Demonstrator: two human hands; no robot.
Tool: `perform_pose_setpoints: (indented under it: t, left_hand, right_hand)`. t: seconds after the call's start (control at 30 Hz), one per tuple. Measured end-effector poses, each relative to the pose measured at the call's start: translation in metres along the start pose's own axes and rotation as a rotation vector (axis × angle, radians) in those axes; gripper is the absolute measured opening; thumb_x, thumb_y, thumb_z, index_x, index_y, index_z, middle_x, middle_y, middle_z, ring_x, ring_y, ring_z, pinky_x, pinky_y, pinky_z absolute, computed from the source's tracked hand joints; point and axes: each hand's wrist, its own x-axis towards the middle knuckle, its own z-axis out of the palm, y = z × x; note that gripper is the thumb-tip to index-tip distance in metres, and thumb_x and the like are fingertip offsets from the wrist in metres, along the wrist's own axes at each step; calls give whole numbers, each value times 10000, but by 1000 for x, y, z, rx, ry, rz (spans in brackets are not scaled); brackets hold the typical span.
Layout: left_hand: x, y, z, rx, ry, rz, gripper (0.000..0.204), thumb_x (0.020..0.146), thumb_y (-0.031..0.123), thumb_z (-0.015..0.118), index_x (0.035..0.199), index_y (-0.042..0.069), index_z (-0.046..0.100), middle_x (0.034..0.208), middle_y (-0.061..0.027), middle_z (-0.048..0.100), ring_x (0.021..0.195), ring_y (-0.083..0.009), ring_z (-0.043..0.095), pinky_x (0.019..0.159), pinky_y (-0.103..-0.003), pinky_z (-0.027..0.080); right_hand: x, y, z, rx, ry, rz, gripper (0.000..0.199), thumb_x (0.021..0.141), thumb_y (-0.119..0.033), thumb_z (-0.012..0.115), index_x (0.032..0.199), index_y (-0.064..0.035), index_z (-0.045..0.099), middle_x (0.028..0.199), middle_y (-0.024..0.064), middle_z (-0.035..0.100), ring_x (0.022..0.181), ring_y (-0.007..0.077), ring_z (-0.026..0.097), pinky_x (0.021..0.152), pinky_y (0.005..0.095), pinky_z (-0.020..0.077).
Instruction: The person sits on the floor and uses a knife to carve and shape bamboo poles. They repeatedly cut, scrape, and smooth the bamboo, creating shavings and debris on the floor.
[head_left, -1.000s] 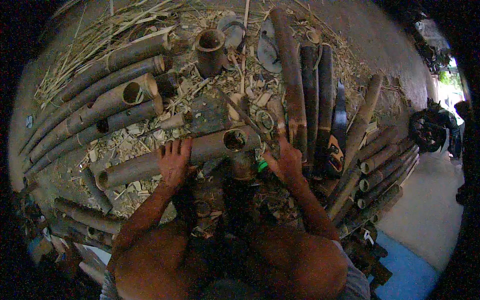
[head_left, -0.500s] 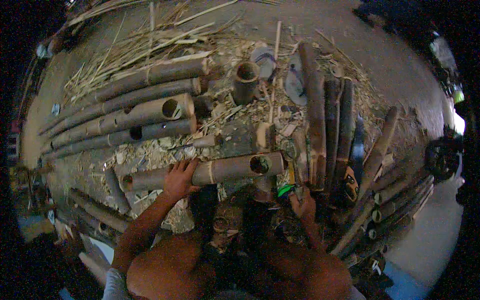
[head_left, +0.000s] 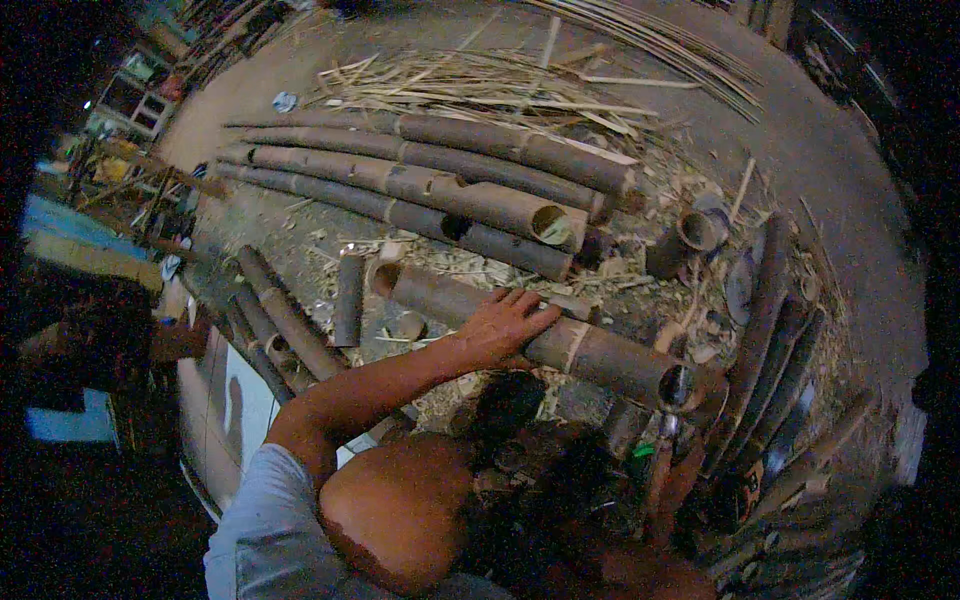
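Observation:
A thick brown bamboo tube (head_left: 620, 360) lies slantwise before me, with a round hole cut through its wall near the right end. Over its middle curves my left hand (head_left: 505, 325), fingers on the far side, gripping it from above. Low at the right, my right hand (head_left: 680, 485) is closed in dim light beside that hole. It holds a tool with a pale metal end (head_left: 668, 425) close to the hole's near edge; the tool's exact kind is unclear. A bright green piece (head_left: 642, 450) shows next to this hand.
Several long bamboo poles (head_left: 400, 180) lie side by side beyond, some with holes. Behind them are split strips (head_left: 480, 85). A short upright bamboo piece (head_left: 680, 245) stands among shavings. More bamboo lengths (head_left: 760, 340) lie at right, others (head_left: 290, 310) at left. A saw-like handle (head_left: 740, 490) shows lower right.
My view has swung left, so everything sits further right. My right hand and its tool have come up to the hole in the tube. My left hand stays on the tube.

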Motion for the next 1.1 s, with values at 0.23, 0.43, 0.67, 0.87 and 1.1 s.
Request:
perform_pose_setpoints:
  t: [0.23,0.43,0.67,0.87,1.1]
  left_hand:
    - [-49,-97,-12,235,-26,-197,972,643,342,931,1477,169,463,1364,-165,543,1308,-410,510,1130,-585,383]
    - [-131,-194,-55,534,-38,-599,934,729,276,882,1539,201,422,1491,-184,470,1376,-435,451,1154,-576,369]
    - [-177,-131,-9,275,220,-636,851,831,373,806,1556,179,404,1521,-262,419,1345,-493,459,1117,-570,416]
    - [-236,-16,39,16,167,-656,802,828,439,808,1500,146,482,1515,-261,427,1349,-497,458,1117,-565,417]
    - [-398,21,51,230,374,-1147,814,809,393,832,1492,114,488,1488,-306,427,1352,-503,434,1122,-570,398]
  right_hand:
    - [-23,-29,-7,40,-179,201,681,1014,-358,635,1544,-2,395,1469,265,490,1346,436,491,1121,541,401]
    - [-19,-59,-28,215,-223,87,613,988,-249,648,1495,18,429,1409,261,525,1266,428,535,1065,520,433]
    - [-4,-28,-8,87,-81,-91,611,979,-278,666,1479,9,464,1288,239,583,1162,409,576,993,494,468]
    - [3,-17,-39,171,-94,-65,596,986,-292,663,1468,7,480,1244,220,593,1117,381,582,964,474,475]
    - [34,-66,-157,268,-93,-69,580,995,-309,660,1456,5,500,1193,198,604,1064,348,589,929,452,484]
